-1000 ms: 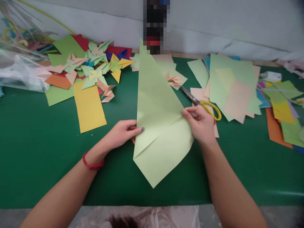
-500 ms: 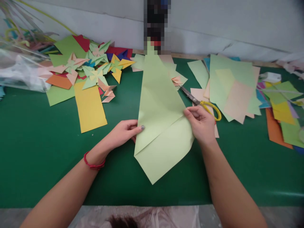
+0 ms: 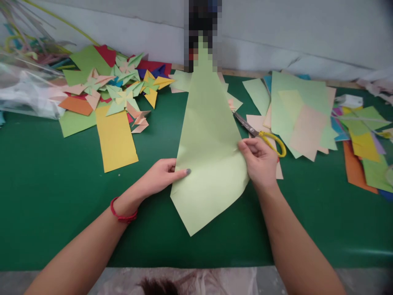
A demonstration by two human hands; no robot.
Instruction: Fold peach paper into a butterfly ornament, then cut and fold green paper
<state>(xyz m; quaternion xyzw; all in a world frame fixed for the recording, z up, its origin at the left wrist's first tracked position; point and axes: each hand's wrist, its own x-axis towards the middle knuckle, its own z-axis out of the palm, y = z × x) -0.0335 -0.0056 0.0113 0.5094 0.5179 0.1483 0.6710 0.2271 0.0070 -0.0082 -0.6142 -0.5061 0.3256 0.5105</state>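
A large light green sheet of paper point(image 3: 208, 135) stretches between my hands above the green table point(image 3: 147, 237). Its narrow far end rises toward the wall and its near corner points at me. My left hand point(image 3: 162, 176) pinches the left edge, thumb on top and fingers mostly hidden underneath. On the other side, my right hand point(image 3: 259, 159) grips the right edge between thumb and curled fingers. The paper bends gently between the two grips, and its lower right edge curls. Scissors point(image 3: 260, 133) with yellow handles lie just beyond my right hand.
Folded paper stars point(image 3: 123, 96) and coloured sheets are heaped at the back left, with a yellow paper strip point(image 3: 118, 141) in front. Pale green and peach sheets point(image 3: 302, 114) lie to the right, near more coloured scraps point(image 3: 365, 143). A clear plastic bag point(image 3: 30, 88) sits far left.
The diagonal fold line across the sheet has opened out into one smooth surface. The far tip has risen and shifted slightly right. My left hand has moved slightly; the right has barely moved.
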